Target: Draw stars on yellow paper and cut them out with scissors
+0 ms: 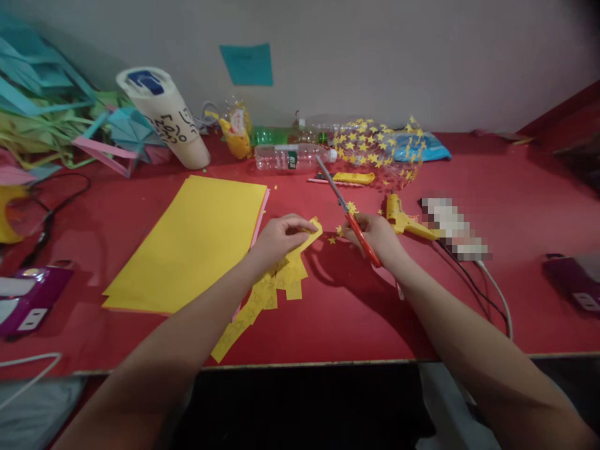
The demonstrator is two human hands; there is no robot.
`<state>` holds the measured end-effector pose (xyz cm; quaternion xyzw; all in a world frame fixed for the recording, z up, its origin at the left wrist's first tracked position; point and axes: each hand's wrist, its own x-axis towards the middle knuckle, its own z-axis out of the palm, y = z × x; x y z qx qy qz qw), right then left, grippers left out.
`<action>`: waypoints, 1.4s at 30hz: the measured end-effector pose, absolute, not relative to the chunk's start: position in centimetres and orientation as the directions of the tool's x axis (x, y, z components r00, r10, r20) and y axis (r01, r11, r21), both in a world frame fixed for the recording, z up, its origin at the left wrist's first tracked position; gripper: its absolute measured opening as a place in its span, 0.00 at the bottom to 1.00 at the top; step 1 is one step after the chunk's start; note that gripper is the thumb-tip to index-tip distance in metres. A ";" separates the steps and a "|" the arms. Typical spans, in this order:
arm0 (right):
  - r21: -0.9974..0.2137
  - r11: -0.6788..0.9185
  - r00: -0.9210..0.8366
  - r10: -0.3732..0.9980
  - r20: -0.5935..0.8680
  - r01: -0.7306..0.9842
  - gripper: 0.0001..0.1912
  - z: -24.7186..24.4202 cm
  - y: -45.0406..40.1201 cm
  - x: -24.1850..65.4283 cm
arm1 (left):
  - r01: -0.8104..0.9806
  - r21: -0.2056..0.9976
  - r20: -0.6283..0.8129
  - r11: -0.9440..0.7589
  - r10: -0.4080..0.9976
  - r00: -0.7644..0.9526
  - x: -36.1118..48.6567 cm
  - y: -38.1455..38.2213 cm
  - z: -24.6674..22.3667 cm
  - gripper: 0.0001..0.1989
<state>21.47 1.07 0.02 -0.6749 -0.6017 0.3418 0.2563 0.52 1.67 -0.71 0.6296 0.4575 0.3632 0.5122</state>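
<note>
My right hand [379, 236] is closed round a pair of scissors [359, 234] with red handles. Their metal blades point up and away to the left. In my left hand [284, 237], thumb and fingers pinch a yellow paper strip [307, 245] near its far end. Below that hand, several more yellow strips [250, 309] with star outlines drawn on them overlap on the red table. Small cut-out yellow stars [332, 240] lie between my hands, and a few sit close to the right fingers.
A stack of yellow sheets [197, 237] lies left on the red table [323, 331]. Behind are a clear bottle [290, 157], a star-covered clear object [360, 140] and a tall white container [171, 119]. A yellow glue gun [398, 215] with a cord lies right, beside a blurred-out object [454, 228].
</note>
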 end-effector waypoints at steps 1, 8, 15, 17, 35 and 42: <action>-0.729 -0.134 0.019 0.986 -0.164 0.671 0.05 -0.1 1.3 21.6 | 0.195 0.980 -0.024 -0.039 0.949 0.313 0.4 1.8 -0.7 0.07; -0.630 -0.064 0.040 0.998 -0.053 0.774 0.20 -0.2 1.7 21.5 | 0.064 0.997 -0.057 0.039 0.950 0.308 0.5 1.8 -1.1 0.17; -0.950 -0.132 -0.146 0.973 -0.179 0.281 0.26 0.5 -0.5 19.9 | -0.068 0.994 -0.047 0.082 0.909 0.414 1.2 1.1 -1.0 0.26; -0.953 -0.134 -0.155 0.971 -0.181 0.272 0.25 0.6 -1.0 19.6 | -0.062 0.992 -0.070 0.109 0.890 0.451 1.4 0.8 -0.9 0.28; -0.914 -0.003 -0.182 0.980 -0.084 0.407 0.30 0.9 -1.1 20.4 | -0.175 0.985 0.034 -0.004 0.985 0.166 -0.3 2.6 -0.1 0.07; -0.750 0.080 -0.324 0.928 -0.185 0.657 0.32 0.9 -1.0 20.7 | -0.188 0.974 0.124 -0.128 0.992 -0.034 -1.2 3.4 -0.3 0.09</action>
